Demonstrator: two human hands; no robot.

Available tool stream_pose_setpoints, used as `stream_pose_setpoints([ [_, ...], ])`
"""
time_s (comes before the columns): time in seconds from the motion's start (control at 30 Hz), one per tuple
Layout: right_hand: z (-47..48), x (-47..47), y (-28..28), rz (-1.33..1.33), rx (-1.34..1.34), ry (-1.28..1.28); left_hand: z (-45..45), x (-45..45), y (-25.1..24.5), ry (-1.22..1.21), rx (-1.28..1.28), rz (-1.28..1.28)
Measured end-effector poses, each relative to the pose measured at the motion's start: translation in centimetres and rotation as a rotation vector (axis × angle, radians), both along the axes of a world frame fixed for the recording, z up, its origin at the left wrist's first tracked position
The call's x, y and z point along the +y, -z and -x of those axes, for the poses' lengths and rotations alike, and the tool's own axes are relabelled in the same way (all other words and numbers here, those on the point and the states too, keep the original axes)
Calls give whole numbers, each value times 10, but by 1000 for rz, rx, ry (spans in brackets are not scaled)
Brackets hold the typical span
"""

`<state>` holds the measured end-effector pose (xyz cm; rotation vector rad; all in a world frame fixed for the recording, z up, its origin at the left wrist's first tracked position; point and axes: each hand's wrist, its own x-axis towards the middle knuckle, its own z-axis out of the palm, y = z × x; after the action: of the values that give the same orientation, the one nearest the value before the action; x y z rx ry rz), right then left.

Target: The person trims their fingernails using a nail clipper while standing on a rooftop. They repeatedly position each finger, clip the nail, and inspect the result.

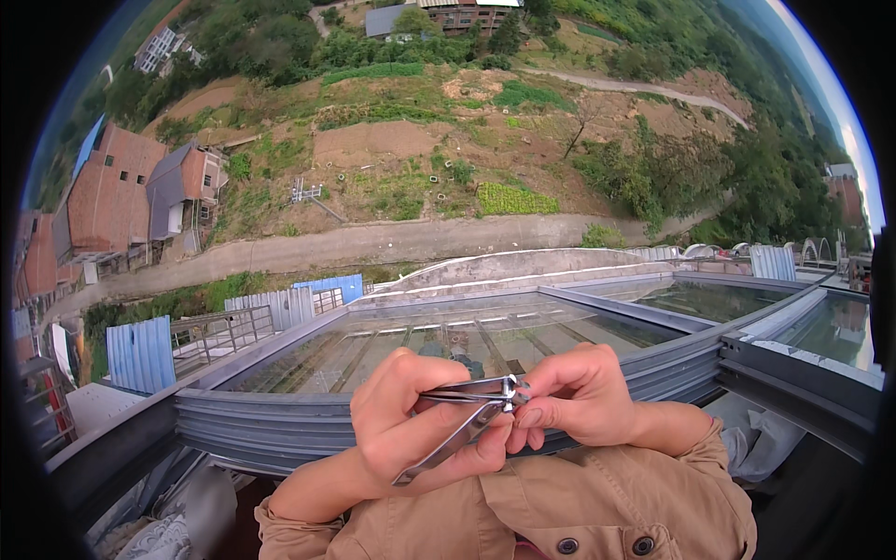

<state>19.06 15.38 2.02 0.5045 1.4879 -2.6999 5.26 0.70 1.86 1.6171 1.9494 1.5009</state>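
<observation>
A shiny metal nail clipper (455, 430) lies across the fingers of my left hand (420, 413), its lever swung out from the body. The pivot pin end points to the right. My left index finger and thumb are bent around the body, and the lever runs down along the lower fingers. My right hand (577, 399) meets the clipper's jaw end, with thumb and index fingertips close together there. Some greyish metal shows at those fingertips. Whether they pinch the jaws or a fingertip sits between them is hidden.
Just beyond my hands runs a grey metal window frame (266, 420) with glass panes (434, 336). Outside, far below, are a road (420, 234), garden plots (518, 199) and brick buildings (115, 189). Blue corrugated sheets (140, 355) stand at left. Fabric (759, 441) hangs at right.
</observation>
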Motion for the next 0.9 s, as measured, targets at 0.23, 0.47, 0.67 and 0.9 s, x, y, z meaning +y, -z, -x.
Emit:
stream_pose_setpoints([
  [0.23, -1, 5, 0, 143, -61, -2, 0, -1, 1, -15, -126, 14],
  [0.47, 0, 11, 3, 219, -60, -4, 8, 1, -3, -33, -181, 32],
  [0.67, 1, 10, 1, 303, -52, -21, 5, 1, -9, -42, -130, 46],
  [0.9, -1, 6, 2, 226, -56, -22, 1, -1, -5, 18, -86, 53],
])
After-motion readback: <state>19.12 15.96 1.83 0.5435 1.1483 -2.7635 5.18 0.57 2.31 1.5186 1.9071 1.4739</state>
